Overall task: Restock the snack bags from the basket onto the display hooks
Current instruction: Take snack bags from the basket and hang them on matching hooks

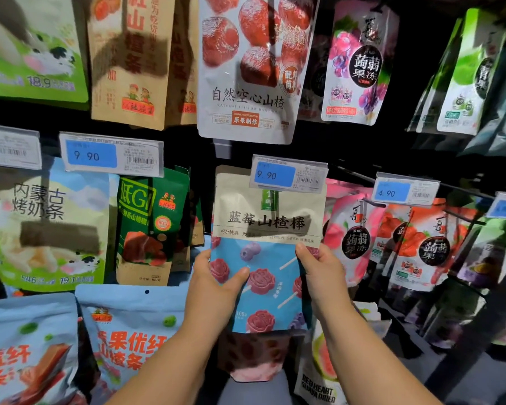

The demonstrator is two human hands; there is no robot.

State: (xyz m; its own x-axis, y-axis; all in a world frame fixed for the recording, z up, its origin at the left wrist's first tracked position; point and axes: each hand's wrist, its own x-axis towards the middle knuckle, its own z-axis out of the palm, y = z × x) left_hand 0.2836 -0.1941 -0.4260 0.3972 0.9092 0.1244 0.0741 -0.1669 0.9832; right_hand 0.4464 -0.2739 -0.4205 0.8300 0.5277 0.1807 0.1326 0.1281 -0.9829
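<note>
Left hand (216,285), right hand (322,273) grip blue snack bag (268,235); price tag (289,174) overlaps top; green bag (149,226), pink bag (351,235) flank.

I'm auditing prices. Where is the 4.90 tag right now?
The 4.90 tag sits right of centre in the head view, above the red jelly pouches, just right of the 9.90 tag over the blue-and-beige bag.

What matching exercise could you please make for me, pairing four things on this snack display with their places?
1. blue-and-beige bag
2. dark green bag
3. white bag
4. 4.90 price tag

A. left of the held bag
B. right of the held bag
C. gripped by left hand and right hand
D. above the held bag

Pairs: 1-C, 2-A, 3-D, 4-B
</note>
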